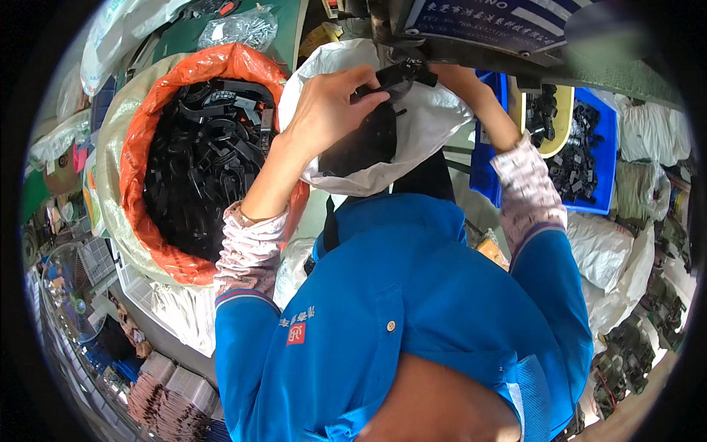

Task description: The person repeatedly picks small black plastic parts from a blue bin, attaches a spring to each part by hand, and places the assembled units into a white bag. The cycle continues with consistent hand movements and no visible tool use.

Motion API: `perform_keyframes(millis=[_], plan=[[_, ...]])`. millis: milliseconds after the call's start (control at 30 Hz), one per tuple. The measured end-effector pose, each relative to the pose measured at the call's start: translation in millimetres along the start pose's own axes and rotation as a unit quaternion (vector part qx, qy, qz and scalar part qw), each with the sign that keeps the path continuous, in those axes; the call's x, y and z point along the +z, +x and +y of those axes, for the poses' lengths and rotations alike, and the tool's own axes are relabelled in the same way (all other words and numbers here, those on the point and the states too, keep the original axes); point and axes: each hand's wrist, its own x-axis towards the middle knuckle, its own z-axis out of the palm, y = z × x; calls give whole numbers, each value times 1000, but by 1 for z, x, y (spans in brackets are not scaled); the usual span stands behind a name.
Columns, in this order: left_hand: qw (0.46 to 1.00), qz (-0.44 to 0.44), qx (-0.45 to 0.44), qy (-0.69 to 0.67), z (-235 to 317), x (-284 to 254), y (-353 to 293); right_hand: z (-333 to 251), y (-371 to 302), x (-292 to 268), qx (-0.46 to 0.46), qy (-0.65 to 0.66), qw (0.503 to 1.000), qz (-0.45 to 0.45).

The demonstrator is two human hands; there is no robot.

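Note:
My left hand (333, 104) is closed, thumb and fingers pinching a black strip-like plastic part (390, 78) at the machine's lower edge. It is above the mouth of a white sack (440, 127) with dark contents. On the other side of that part, my right hand (455, 78) reaches up under the machine, its fingers mostly hidden, so its grip does not show. Left of the sack stands an orange-lined bag (140, 147) full of black plastic parts (210, 158), several of them curved.
A machine with a blue plate (486, 28) overhangs the work. To the right, a blue bin (605, 151) holds small black parts beside a cream tray (565, 110). A clear plastic bag of small pieces (247, 29) lies on the green table (291, 26) at the back.

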Motion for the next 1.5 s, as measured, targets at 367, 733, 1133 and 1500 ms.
perform_keyframes(millis=[367, 733, 1133, 1500], plan=[[999, 34, 39, -2, -4, 6, -1, 6, 5, 41, 31, 161, 985, 55], [983, 98, 46, 147, -24, 32, -78, 15, 11, 63, -6, -203, 965, -163], [870, 28, -339, 356, -130, 2, -214, -25, 3, -56, 348, 829, 437, -34], [742, 584, -267, -193, -116, -80, -265, -46, 25, -93, 335, 811, 478, -49]])
